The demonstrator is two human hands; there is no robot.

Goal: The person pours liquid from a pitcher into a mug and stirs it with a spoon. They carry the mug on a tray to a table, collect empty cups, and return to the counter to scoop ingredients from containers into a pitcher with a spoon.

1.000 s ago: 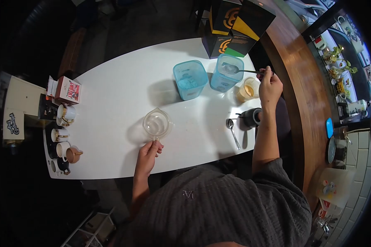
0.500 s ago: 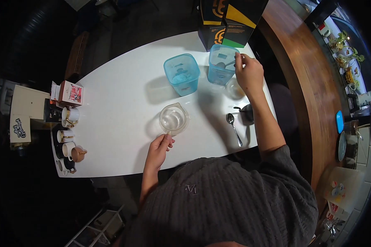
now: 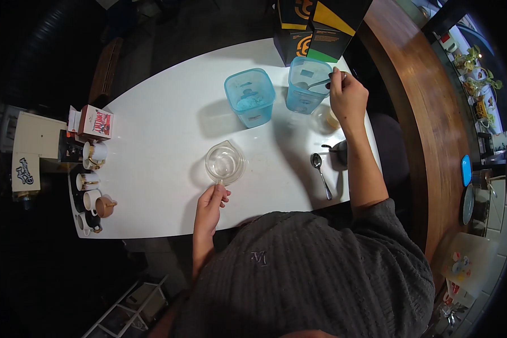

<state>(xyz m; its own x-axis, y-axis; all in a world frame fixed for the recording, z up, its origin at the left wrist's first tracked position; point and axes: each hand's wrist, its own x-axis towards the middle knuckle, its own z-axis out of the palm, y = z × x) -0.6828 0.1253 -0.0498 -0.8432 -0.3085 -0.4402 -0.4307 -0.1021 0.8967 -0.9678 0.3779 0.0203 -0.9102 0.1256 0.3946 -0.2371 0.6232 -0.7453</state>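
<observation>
My left hand (image 3: 209, 209) is closed on the handle of a clear glass pitcher (image 3: 224, 163) above the white table. My right hand (image 3: 348, 97) pinches the handle of a spoon (image 3: 318, 84), whose bowl end is inside the right blue container (image 3: 303, 101). To the left of that stands a larger blue container (image 3: 251, 107) with some pale material at its bottom. A round clear glass vessel (image 3: 323, 120) is beside my right wrist. A second spoon (image 3: 321, 176) lies on the table (image 3: 163, 163), near a dark cup (image 3: 339, 152) partly hidden by my forearm.
Black boxes (image 3: 321, 28) with yellow and green panels stand at the back edge. Along the left edge are several cups (image 3: 94, 155) and a red and white box (image 3: 97, 122). A wooden counter (image 3: 417, 118) runs along the right.
The glass pitcher and my left hand have shifted a little left. My right hand has moved slightly right, and the spoon in it has risen a little in the blue container.
</observation>
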